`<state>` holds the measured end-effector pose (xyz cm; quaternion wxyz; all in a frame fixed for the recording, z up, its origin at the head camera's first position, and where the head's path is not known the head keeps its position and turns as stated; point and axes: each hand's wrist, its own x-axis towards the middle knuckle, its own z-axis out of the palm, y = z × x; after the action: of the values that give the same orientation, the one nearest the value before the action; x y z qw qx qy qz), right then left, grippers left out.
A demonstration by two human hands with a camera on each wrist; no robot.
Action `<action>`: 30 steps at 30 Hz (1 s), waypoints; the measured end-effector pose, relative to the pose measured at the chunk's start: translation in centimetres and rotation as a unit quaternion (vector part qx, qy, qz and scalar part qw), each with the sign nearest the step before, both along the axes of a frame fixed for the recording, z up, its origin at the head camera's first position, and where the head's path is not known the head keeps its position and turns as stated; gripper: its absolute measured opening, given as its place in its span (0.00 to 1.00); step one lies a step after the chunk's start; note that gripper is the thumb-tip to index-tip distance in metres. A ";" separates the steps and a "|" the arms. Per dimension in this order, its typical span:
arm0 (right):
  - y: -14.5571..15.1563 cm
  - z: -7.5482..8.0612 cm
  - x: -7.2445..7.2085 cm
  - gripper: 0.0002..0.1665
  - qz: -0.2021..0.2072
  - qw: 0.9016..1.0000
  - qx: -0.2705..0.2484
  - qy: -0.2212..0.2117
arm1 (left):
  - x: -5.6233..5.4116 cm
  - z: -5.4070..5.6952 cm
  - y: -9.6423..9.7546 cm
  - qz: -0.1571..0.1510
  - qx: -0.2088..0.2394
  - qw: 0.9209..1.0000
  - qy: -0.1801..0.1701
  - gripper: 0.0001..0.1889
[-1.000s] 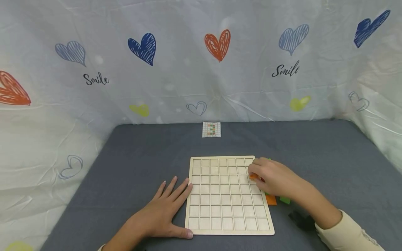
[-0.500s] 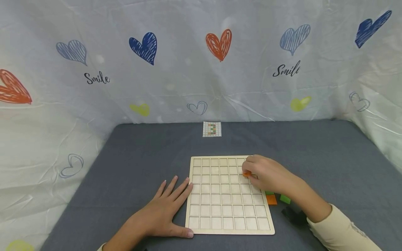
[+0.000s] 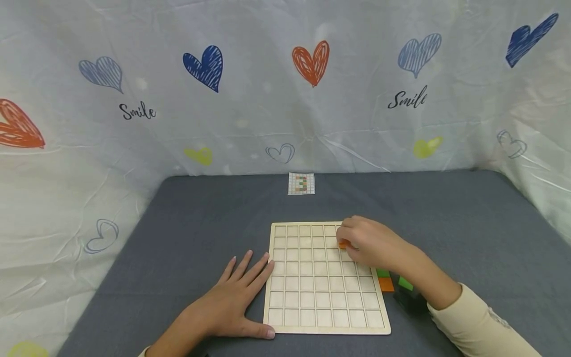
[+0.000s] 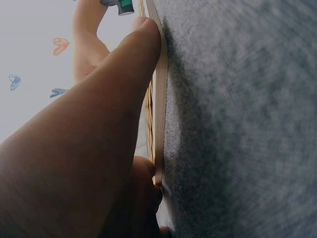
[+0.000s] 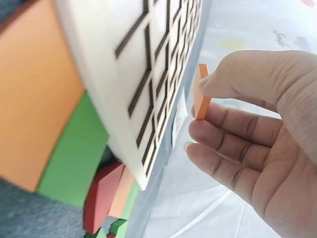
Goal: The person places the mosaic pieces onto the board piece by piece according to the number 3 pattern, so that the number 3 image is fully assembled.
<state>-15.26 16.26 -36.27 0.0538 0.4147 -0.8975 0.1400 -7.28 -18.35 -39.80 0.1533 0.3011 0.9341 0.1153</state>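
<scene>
A pale wooden grid board (image 3: pixel 312 297) lies on the grey table, its visible cells bare. Over its upper right part, my right hand (image 3: pixel 376 243) pinches an orange square tile (image 5: pixel 202 94) between thumb and fingertips; in the right wrist view the tile stands on edge, apart from the board. My left hand (image 3: pixel 232 302) is spread flat at the board's left edge, with thumb and fingertips touching the rim. In the left wrist view the thumb (image 4: pixel 147 34) lies along the board's side.
Right of the board lie a loose orange tile (image 3: pixel 386 284), green tiles (image 3: pixel 405 283) and a red tile (image 5: pixel 101 196), partly hidden by the right arm. A small card (image 3: pixel 301 184) with a coloured grid pattern lies at the table's back edge, before a heart-printed curtain.
My right hand has moved left and slightly away over the board, carrying the orange tile from the right rim inward. The left hand stays in place.
</scene>
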 end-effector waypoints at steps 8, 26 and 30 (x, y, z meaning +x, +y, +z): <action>-0.4 -0.3 -0.5 0.12 0.016 1.000 -0.018 -0.007 | 0.2 0.0 0.0 -0.007 0.008 1.000 -0.005 0.63; -2.9 0.1 -1.7 0.09 0.040 0.999 -0.037 -0.004 | 0.1 -0.2 0.0 -0.001 0.009 1.000 -0.001 0.63; -3.4 0.1 -1.8 0.09 0.038 0.999 -0.030 -0.007 | 0.0 -0.1 0.0 -0.001 0.010 1.000 0.000 0.63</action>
<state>-17.10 12.87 -36.15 0.0547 0.4454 -0.8770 0.1716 -7.28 -18.34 -39.95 0.1502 0.3034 0.9327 0.1243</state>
